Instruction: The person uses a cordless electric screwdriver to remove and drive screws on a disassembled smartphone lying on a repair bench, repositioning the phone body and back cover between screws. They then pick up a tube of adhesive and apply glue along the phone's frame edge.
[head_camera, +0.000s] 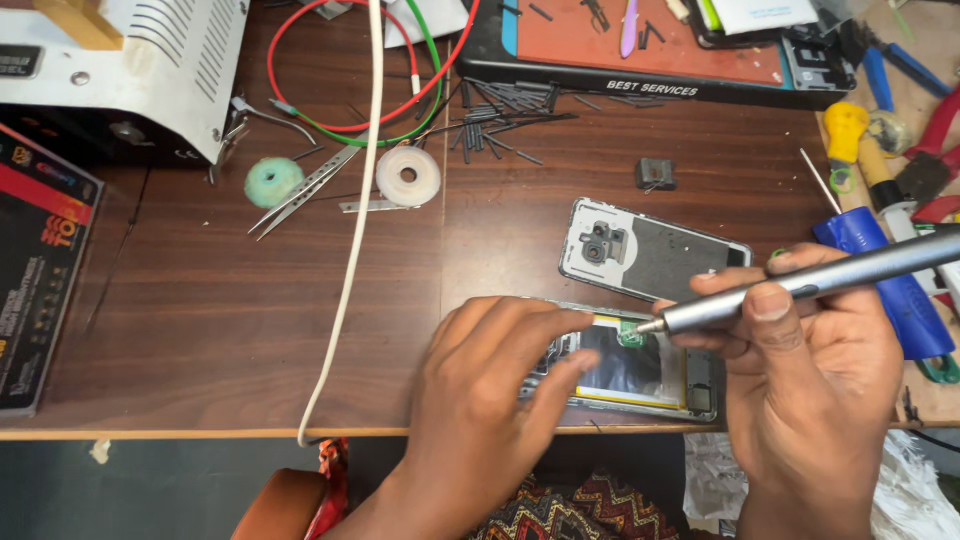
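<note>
the left hand (490, 400) presses flat, fingers spread, on the opened phone (640, 372) at the table's (200, 300) near edge. the phone's long axis runs left-right. the right hand (810, 370) grips a grey screwdriver (800, 285), tip pointing left onto the phone's upper middle.

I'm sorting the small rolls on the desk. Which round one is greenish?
The left roll, teal-green and fuzzy, beside the tweezers. The other roll, right of them, is white with an open centre.
</note>
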